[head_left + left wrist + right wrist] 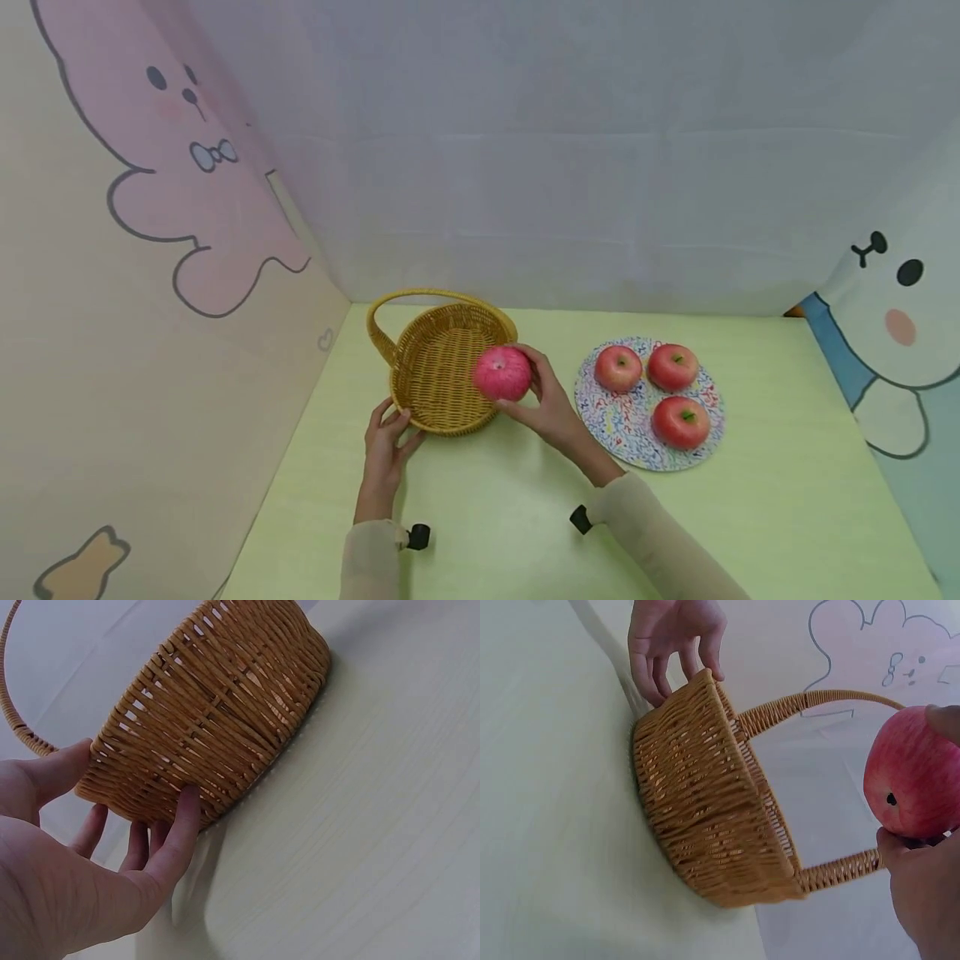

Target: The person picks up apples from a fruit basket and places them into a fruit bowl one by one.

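A brown wicker basket (453, 421) with a tall arched handle stands on the table. My left hand (384, 454) grips its near-left rim; in the left wrist view the thumb lies on the rim and the fingers (176, 840) touch the woven outer wall. Above the right side of the basket, my right hand (555, 412) holds a pinkish-red apple (501, 374) between thumb and fingers. The right wrist view has this apple (911, 776) higher than the rim, with a small dark hole facing the camera. The inside of the basket shows bare weave.
Right of the basket lies a round plate (611, 429) with a colourful scribbled pattern. On it sit three red apples, one at the left (618, 369), one at the back (672, 367) and one in front (681, 422). Cloth walls with cartoon animals (202, 154) border the pale table (495, 517).
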`<state>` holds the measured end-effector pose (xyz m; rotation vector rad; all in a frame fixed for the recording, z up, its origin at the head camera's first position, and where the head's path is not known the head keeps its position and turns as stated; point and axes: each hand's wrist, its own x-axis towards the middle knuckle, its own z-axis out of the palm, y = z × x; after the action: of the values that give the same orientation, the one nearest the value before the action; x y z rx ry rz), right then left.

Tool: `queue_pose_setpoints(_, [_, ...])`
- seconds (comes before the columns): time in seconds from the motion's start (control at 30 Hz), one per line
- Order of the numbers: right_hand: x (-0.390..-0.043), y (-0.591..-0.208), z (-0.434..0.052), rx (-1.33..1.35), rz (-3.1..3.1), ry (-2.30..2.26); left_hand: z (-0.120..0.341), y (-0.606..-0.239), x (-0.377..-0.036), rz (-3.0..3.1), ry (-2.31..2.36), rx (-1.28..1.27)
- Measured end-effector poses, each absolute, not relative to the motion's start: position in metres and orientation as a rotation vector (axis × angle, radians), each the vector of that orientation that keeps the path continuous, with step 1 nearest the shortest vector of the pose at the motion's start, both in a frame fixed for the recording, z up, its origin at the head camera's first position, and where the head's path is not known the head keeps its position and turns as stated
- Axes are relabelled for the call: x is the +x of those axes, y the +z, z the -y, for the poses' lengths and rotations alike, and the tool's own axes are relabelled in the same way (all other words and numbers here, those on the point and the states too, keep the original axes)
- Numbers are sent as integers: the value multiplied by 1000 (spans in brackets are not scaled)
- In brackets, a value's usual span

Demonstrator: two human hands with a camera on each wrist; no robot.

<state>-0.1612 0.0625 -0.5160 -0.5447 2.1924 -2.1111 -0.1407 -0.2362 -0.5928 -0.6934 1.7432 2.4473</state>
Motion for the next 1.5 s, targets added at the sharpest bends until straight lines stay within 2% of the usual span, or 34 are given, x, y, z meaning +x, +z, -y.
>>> queue_pose_setpoints(0.37, [-140, -529, -94, -414, -2308, -2231, 239, -596, -142, -1724, 2443, -714])
queue_pose_setpoints(0.93, [-103, -564, -148, -15, -2430, -2222, 238, -594, -145, -1695, 2457, -717])
queue_pose_setpoints(1.23, [-90, -575, -163, 290, -2433, -2177, 237, -594, -143, -1700, 2460, -728])
queue_pose_setpoints(1.5, [-87, -587, -169, 351, -2462, -2153, 235, -594, -143, -1690, 2467, -731])
